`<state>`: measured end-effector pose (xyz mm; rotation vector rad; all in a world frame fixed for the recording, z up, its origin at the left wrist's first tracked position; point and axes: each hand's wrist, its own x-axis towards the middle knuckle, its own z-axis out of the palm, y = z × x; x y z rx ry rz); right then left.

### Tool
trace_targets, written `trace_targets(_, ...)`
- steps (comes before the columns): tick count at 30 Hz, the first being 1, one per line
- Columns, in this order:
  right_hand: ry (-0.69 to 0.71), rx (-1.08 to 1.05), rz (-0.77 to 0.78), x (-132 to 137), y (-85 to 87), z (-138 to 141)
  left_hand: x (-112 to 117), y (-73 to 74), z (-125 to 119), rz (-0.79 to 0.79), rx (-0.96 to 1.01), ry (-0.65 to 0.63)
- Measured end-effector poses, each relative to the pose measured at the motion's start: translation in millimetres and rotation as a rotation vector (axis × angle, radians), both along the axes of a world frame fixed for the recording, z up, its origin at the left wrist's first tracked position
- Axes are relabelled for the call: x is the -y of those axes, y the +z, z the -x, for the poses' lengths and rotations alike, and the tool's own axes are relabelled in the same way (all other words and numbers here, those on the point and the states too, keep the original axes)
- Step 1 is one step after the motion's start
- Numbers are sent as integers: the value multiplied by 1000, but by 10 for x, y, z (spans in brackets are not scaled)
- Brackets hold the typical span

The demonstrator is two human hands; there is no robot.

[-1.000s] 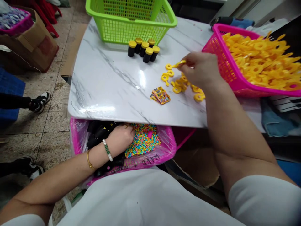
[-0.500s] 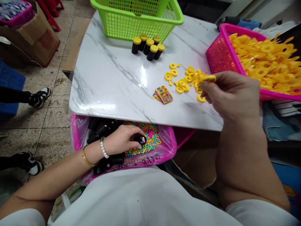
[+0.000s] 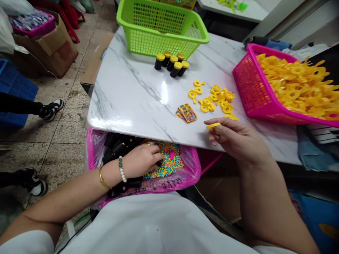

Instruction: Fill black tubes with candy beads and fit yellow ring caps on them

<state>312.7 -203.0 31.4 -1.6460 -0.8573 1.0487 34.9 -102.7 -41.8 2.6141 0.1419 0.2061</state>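
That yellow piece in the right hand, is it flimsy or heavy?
Probably light and stiff: the right hand holds the yellow piece level by fingertips, unbent. It looks like smooth plastic, so it may slide easily on the polished table.

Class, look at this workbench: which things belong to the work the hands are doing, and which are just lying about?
In use: right hand pinching a yellow cap; left hand in the pink tub of coloured beads; loose caps; pink basket of caps; capped black tubes.
Lying about: green basket; sticker cards; cardboard box.
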Motion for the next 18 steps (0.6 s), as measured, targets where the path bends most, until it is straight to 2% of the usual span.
trace_targets(2,14,-91,11,25,-50,5,20,-29,-3,-111,-131,12)
trace_targets(3,19,-115,18,29,-71,17,22,-33,0,-112,-161,18)
trace_targets(4,19,-132,26,28,-87,33,19,-29,5,-72,-169,19)
trace_targets(8,-40,-196,-12,-20,-120,91,-22,18,20,257,-76,8)
trace_targets(9,-59,-202,-42,-36,-124,95,-27,24,18,281,-61,21)
trace_targets(14,-105,-162,-127,-93,-147,84,1,-12,-12,28,-195,70)
trace_targets(16,-125,-166,-135,-99,-152,103,9,-19,-9,25,-202,60)
trace_targets(18,-138,-193,-115,-100,-141,140,6,1,5,104,-128,68)
